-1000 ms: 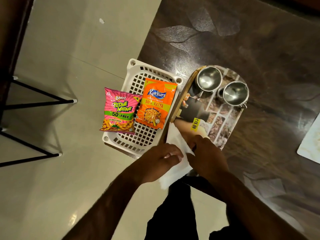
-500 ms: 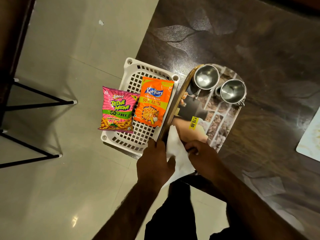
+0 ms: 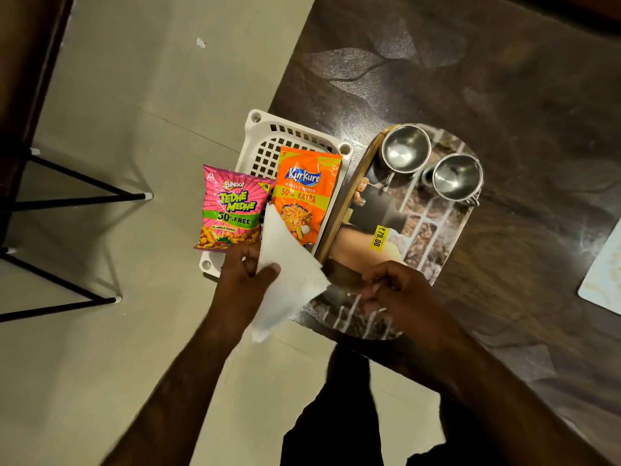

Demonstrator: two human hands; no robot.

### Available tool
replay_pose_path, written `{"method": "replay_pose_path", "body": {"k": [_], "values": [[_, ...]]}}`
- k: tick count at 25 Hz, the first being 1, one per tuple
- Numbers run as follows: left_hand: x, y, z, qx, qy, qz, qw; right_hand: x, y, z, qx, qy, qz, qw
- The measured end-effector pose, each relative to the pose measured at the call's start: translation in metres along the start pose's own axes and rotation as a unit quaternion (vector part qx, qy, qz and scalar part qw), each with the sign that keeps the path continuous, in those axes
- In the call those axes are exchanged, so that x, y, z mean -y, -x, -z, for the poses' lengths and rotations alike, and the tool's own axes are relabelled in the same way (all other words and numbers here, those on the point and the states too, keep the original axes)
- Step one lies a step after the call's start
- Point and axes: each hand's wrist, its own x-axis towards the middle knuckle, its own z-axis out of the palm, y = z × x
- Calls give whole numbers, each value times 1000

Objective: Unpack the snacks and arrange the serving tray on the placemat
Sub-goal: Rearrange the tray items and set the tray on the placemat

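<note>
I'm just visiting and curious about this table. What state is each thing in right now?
Pink snack packet: sealed, lying on the white basket.
Orange snack packet: sealed, lying on the basket.
White basket: overhanging the table edge.
Two steel cups: upright, empty, on the placemat.
Placemat: flat on the table.
White napkin: held up by the left hand.
Right hand: closed, resting on the placemat.

Head camera, looking steeply down, close over hands (image 3: 336,287).

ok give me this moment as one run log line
left hand: holds white napkin | right hand: on placemat, grip unclear | Bingo packet, Kurkure packet: unopened on white basket
</note>
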Motion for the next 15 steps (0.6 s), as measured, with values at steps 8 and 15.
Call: {"method": "replay_pose_path", "body": {"k": [8, 15], "values": [[-28, 19, -25, -66, -205, -262, 941, 2, 19, 72, -243, 40, 86, 965], [-140, -22, -116, 20, -262, -409, 874, 72, -20, 132, -190, 286, 210, 915]]}}
